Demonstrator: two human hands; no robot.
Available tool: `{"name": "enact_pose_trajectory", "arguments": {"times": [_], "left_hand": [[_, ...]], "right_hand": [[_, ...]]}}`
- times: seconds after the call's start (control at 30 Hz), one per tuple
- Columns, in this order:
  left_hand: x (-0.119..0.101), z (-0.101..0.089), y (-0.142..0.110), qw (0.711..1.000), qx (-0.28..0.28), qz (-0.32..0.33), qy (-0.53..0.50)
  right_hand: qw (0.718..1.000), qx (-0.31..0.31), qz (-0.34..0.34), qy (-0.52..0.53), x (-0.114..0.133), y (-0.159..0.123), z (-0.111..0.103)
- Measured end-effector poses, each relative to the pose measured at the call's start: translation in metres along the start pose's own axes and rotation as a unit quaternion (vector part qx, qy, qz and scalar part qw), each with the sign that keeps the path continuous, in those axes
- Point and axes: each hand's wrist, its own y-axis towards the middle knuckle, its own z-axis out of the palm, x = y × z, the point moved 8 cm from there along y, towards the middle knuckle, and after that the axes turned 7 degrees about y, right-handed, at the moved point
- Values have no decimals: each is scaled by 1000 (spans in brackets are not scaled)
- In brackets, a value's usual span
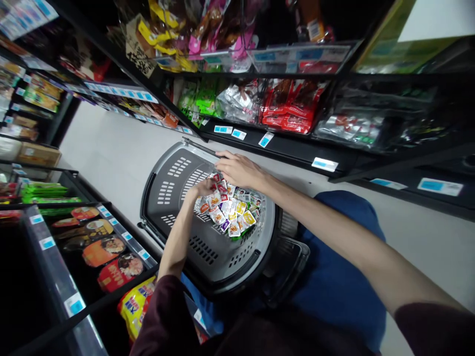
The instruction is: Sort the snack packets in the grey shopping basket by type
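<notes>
A grey plastic shopping basket (230, 257) with slotted walls stands in front of me, and small snack packets (233, 210) in white, red, yellow and purple lie heaped inside it. My left hand (204, 189) reaches in over the near left side, at the upper left of the heap. Its fingers are bent together beside the red packets; what they hold, if anything, is hidden. Across from it, my right hand (239, 169) hovers by the basket's far rim, above the packets' upper edge. Its fingers stretch leftward, slightly bent and apart, with nothing visible in them.
Shelving with bagged snacks, including red bags (293, 106), and price tags (265, 139) runs along the far side. On the left stands a low case with bowl-shaped food packs (120, 269). Pale floor (107, 138) stretches between. My knee (345, 277) is right of the basket.
</notes>
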Motion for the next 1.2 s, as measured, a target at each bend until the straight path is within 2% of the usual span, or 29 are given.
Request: {"name": "enact_pose_trajectory", "arguments": {"times": [0.07, 0.13, 0.2, 0.27, 0.33, 0.4, 0.5, 0.6, 0.7, 0.8, 0.87, 0.97, 1.1, 1.2], "left_hand": [[3, -18, -20, 996, 21, 45, -75], [0, -35, -42, 962, 31, 107, -250], [-1, -54, -59, 895, -7, 145, -423], [2, -71, -68, 824, -85, 155, -537], [7, -81, -71, 756, -168, 154, -614], [8, -85, -70, 696, -225, 146, -666], [0, -86, -64, 631, -255, 134, -720], [-11, -90, -60, 584, -260, 143, -756], [-15, -92, -61, 558, -277, 142, -769], [-14, -91, -62, 543, -284, 126, -780], [-16, -91, -61, 546, -269, 129, -783], [-19, -93, -61, 567, -244, 138, -775], [-14, -96, -61, 587, -235, 131, -763], [-2, -101, -63, 576, -275, 133, -759]], "right_hand": [[1000, -8, -14, -20, 2, -1, -1], [998, -16, -44, -35, 8, -3, -2], [996, -22, -85, -31, 18, -5, -4], [993, -21, -117, -10, 27, -6, -6], [992, -9, -127, 12, 32, -8, -7], [993, 15, -115, 23, 30, -8, -4], [995, 46, -86, 37, 23, -7, -2], [991, 47, -42, 114, 17, -7, -8], [967, 38, 13, 250, 18, -11, -11], [943, 41, 47, 327, 25, -19, 0], [948, 45, 67, 308, 24, -24, 12], [959, 18, 106, 262, 11, -28, 18], [957, -53, 173, 226, -9, -29, 8], [958, -70, 163, 226, -5, -28, 2]]}}
